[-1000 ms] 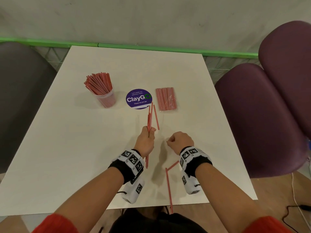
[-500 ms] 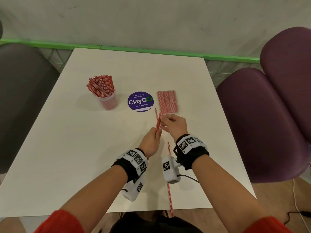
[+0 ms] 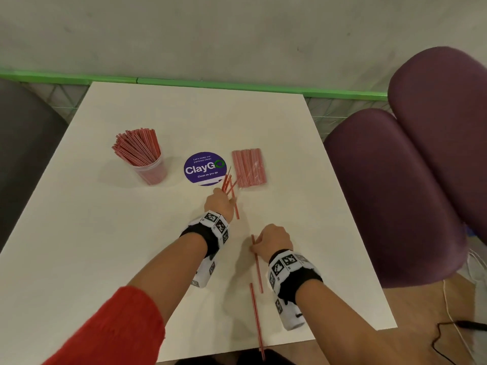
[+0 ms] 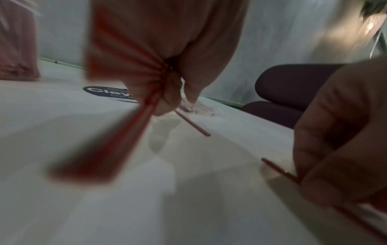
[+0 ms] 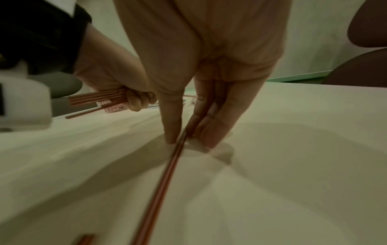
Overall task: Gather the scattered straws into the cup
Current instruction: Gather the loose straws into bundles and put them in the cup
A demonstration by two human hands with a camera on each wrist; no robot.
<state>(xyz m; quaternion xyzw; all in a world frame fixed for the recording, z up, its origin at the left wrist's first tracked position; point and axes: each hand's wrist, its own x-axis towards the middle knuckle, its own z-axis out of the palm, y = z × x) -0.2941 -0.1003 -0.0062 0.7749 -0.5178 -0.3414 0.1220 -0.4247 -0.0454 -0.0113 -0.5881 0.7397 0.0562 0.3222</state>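
nearest, one loose straw (image 3: 256,316) lies on the white surface (image 3: 105,246) and juts past its near edge. just beyond it the right hand (image 3: 272,239) pinches the far end of another straw (image 3: 257,267) between thumb and fingers (image 5: 211,132). farther on the left hand (image 3: 220,205) grips a bundle (image 3: 227,181); the cup (image 3: 151,168) of straws stands far left, a sticker (image 3: 205,168) and a packet (image 3: 249,167) to its right.
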